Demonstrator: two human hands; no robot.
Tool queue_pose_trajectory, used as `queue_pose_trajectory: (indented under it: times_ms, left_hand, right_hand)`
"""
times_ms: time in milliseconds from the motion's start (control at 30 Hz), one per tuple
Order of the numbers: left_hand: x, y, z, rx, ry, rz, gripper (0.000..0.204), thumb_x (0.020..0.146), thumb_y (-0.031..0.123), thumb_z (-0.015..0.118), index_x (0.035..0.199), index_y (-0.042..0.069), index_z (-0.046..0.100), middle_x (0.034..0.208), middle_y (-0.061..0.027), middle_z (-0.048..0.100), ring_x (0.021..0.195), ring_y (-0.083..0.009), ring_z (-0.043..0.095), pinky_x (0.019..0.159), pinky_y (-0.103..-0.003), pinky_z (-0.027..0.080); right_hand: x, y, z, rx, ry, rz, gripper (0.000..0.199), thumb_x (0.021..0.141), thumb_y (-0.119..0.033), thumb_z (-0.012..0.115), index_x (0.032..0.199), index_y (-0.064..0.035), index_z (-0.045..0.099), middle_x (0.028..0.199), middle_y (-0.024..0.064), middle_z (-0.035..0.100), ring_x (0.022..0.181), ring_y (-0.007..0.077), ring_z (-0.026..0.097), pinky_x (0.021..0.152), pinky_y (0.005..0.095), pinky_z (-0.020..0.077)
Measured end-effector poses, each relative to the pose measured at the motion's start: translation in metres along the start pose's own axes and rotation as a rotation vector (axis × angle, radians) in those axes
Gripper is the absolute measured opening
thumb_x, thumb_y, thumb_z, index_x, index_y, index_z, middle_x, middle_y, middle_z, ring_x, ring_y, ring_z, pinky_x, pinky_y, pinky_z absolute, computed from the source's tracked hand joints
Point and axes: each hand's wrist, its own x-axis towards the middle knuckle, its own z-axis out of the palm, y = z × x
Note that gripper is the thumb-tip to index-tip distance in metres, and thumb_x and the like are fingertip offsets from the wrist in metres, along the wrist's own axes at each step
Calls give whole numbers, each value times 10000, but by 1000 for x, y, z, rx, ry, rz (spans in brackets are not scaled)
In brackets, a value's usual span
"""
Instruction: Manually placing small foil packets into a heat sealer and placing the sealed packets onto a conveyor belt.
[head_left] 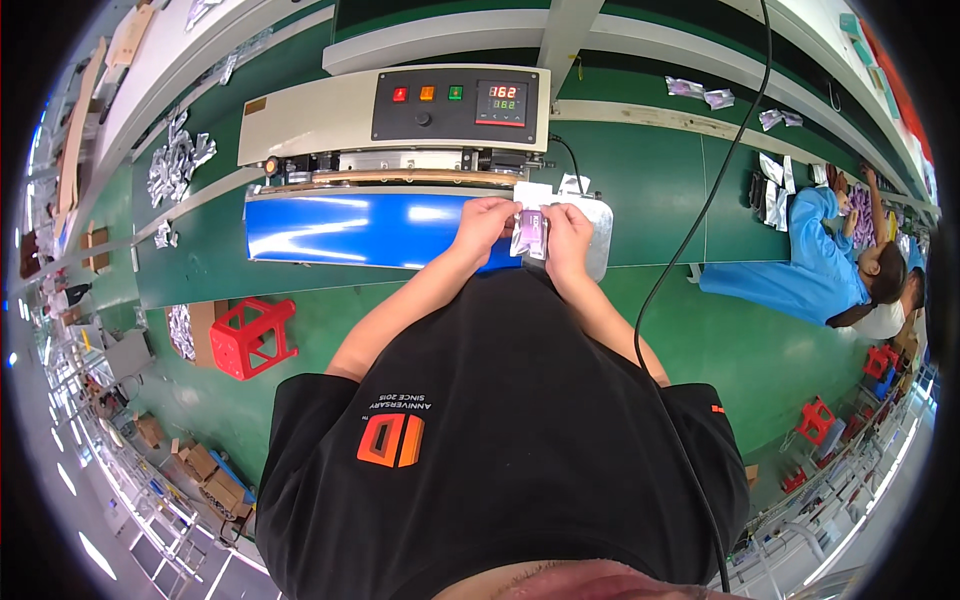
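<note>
A small silver foil pouch [531, 236] with a purple label is held between both my hands. The fingers of my left hand [482, 226] pinch its upper left edge. On the opposite edge, my right hand [568, 238] grips it with closed fingers. The pouch is at the right end of a band sealing machine [310, 112], by the end of its blue conveyor belt [335, 230]. A metal plate [598, 240] lies beside my right hand. More silver foil shows just beyond my fingers; how it joins the pouch I cannot tell.
Silver pouches are piled on the green bench [650, 190] at far left. A black cable [690, 235] hangs down on my right. A red stool [252, 338] stands on the floor at left. People in blue work at right, near more foil pouches [772, 190].
</note>
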Motion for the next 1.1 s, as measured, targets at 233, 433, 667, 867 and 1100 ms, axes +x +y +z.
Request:
queue_pose_trajectory:
  times_ms: [233,433,667,867,1100]
  left_hand:
    - [6,5,-6,20,39,44,91,855,91,633,835,8,664,780,-69,673,672,-141,639,598,-267,508]
    - [7,7,-13,-53,75,31,88,850,85,629,831,5,660,775,-72,671,661,-140,638,595,-271,508]
    - [6,16,-55,-8,176,176,142,852,110,659,839,-31,674,734,-43,642,623,-98,574,565,-240,465]
    - [-66,22,-116,548,408,545,194,882,142,688,976,-27,693,873,-42,677,782,-73,577,715,-223,476]
    - [-96,-11,-139,382,595,446,108,905,80,631,900,-22,663,863,-20,654,785,-75,569,738,-219,460]
  right_hand:
    - [5,4,9,-58,17,-44,135,809,-19,640,680,-2,603,642,-6,577,585,56,498,526,221,399]
    - [9,8,18,-37,-8,16,130,818,-42,649,701,10,631,654,6,601,584,57,506,527,217,396]
    - [12,-5,38,-179,-245,259,160,857,-147,655,792,-1,650,683,55,639,512,104,566,481,218,435]
    - [19,-31,3,-314,-498,354,260,875,-190,622,704,5,642,617,77,628,478,112,583,419,222,428]
    - [218,-83,-86,-262,128,-353,189,873,-157,560,789,-12,646,647,43,608,553,103,533,510,253,403]
